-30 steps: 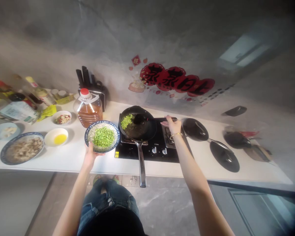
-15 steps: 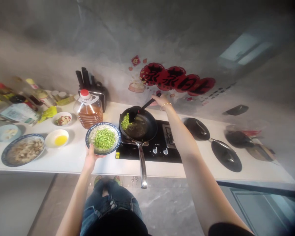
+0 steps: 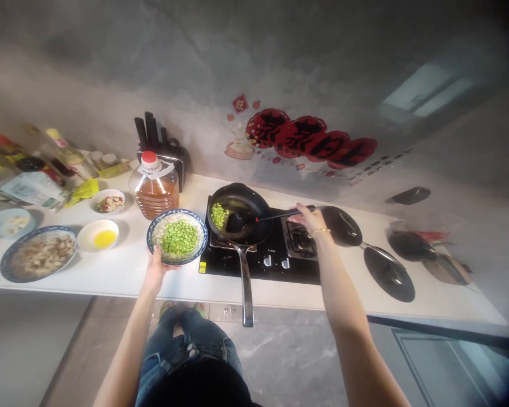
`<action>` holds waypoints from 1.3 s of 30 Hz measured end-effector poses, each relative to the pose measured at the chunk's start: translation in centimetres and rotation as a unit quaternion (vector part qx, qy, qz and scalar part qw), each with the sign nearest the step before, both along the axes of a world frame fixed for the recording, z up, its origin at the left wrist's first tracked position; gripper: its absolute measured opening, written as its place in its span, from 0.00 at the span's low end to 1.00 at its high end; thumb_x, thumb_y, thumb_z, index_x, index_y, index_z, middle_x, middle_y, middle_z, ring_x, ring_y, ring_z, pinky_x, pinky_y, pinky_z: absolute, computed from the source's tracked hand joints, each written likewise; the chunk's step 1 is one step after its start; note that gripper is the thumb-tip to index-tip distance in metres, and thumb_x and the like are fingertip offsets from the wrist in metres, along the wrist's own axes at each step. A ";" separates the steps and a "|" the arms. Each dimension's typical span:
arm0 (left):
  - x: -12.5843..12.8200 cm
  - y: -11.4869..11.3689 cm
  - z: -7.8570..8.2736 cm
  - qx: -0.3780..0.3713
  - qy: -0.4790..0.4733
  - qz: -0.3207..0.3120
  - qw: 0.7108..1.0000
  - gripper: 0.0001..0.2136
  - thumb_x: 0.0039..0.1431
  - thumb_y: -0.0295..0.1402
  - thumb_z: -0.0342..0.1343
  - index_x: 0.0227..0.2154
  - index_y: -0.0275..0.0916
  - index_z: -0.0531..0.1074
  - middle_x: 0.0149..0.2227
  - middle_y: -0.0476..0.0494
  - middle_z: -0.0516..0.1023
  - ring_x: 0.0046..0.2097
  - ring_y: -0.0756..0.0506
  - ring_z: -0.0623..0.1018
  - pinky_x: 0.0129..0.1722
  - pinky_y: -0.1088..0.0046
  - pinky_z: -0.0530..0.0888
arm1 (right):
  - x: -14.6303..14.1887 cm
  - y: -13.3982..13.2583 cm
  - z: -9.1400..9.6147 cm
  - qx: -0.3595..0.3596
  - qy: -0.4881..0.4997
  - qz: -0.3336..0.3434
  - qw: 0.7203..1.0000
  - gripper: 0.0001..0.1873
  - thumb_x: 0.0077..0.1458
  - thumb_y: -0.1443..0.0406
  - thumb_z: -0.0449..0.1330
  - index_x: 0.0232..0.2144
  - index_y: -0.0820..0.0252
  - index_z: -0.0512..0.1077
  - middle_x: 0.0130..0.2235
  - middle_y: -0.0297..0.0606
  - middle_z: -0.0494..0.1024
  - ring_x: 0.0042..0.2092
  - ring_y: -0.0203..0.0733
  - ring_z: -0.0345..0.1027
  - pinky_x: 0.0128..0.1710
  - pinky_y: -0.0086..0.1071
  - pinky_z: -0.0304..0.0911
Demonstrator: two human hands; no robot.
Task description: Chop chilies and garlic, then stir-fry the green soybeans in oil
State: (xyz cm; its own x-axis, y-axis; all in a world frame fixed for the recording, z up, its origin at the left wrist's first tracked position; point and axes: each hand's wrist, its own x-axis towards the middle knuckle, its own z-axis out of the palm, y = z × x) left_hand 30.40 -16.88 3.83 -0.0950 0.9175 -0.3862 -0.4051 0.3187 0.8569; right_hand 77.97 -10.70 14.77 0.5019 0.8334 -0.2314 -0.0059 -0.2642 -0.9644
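Observation:
My left hand (image 3: 156, 268) grips the near rim of a blue-patterned bowl of green beans (image 3: 177, 236), held just left of the stove. My right hand (image 3: 310, 217) is closed on the handle of a black spatula (image 3: 254, 218), whose blade rests inside the black frying pan (image 3: 240, 216). A small heap of green beans (image 3: 218, 215) lies at the pan's left side. The pan sits on the left burner of the black stove (image 3: 263, 254), its long metal handle pointing toward me past the counter edge.
A large oil bottle (image 3: 155, 189) and a knife block (image 3: 163, 147) stand behind the bowl. Left on the white counter (image 3: 123, 271) are a small bowl of yellow liquid (image 3: 97, 235), a plate of mushrooms (image 3: 38, 254) and condiments. Dark lids and pans (image 3: 388, 271) lie right of the stove.
My right hand swung from behind the pan to its right side, bringing the spatula round so its blade lies in the pan's middle. The bowl in my left hand stayed put.

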 end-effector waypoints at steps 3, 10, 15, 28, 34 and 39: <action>0.2 0.3 0.0 -0.001 0.006 0.006 1.000 0.33 0.59 0.49 0.54 0.64 0.44 0.53 0.63 0.28 0.63 0.42 0.38 0.81 0.25 0.68 0.80 | -1.3 -1.6 -3.0 0.025 0.072 -0.012 0.997 0.11 0.52 0.62 0.68 0.26 0.66 0.76 0.23 0.42 0.80 0.25 0.39 0.76 0.28 0.25 0.77; 0.7 0.3 1.0 -0.006 0.026 -0.001 1.000 0.34 0.60 0.50 0.53 0.65 0.45 0.50 0.64 0.27 0.61 0.41 0.39 0.82 0.23 0.68 0.80 | -2.9 2.8 -5.3 0.041 0.157 -0.027 0.986 0.08 0.53 0.65 0.67 0.27 0.64 0.75 0.28 0.40 0.81 0.28 0.36 0.77 0.36 0.26 0.77; 1.3 0.2 2.0 0.003 0.032 -0.004 0.999 0.34 0.60 0.50 0.53 0.65 0.46 0.50 0.64 0.28 0.60 0.39 0.40 0.82 0.22 0.68 0.80 | -2.0 3.3 -5.7 0.047 0.180 -0.009 0.983 0.06 0.55 0.65 0.65 0.28 0.63 0.76 0.28 0.38 0.82 0.28 0.35 0.76 0.36 0.25 0.76; 2.5 1.2 2.6 -0.012 0.027 -0.001 1.000 0.34 0.58 0.50 0.55 0.64 0.50 0.50 0.62 0.30 0.64 0.38 0.41 0.82 0.21 0.70 0.79 | -1.2 -0.4 -7.2 0.056 0.195 -0.052 0.978 0.08 0.51 0.62 0.68 0.28 0.63 0.77 0.28 0.36 0.81 0.28 0.32 0.75 0.33 0.19 0.74; 3.5 1.8 3.0 -0.001 0.026 -0.016 1.000 0.34 0.59 0.49 0.55 0.64 0.49 0.50 0.61 0.28 0.65 0.34 0.43 0.82 0.20 0.69 0.79 | 0.7 -3.8 -7.3 0.064 0.146 -0.073 0.984 0.09 0.49 0.60 0.68 0.27 0.59 0.75 0.29 0.33 0.80 0.27 0.32 0.76 0.31 0.21 0.74; 5.1 2.2 3.8 0.007 0.034 -0.045 0.998 0.36 0.58 0.52 0.54 0.65 0.49 0.46 0.63 0.27 0.62 0.36 0.42 0.82 0.21 0.70 0.79 | 1.6 -6.1 -5.2 0.052 0.132 -0.084 0.986 0.08 0.52 0.58 0.66 0.27 0.56 0.76 0.27 0.34 0.79 0.26 0.33 0.75 0.25 0.20 0.74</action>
State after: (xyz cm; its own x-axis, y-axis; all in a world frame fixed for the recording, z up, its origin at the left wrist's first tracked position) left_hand 35.53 -14.68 7.66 -0.0370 0.9288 -0.3687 -0.3170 0.3390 0.8858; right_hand 79.57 -16.82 9.60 0.5688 0.7695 -0.2904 -0.2962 -0.1377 -0.9452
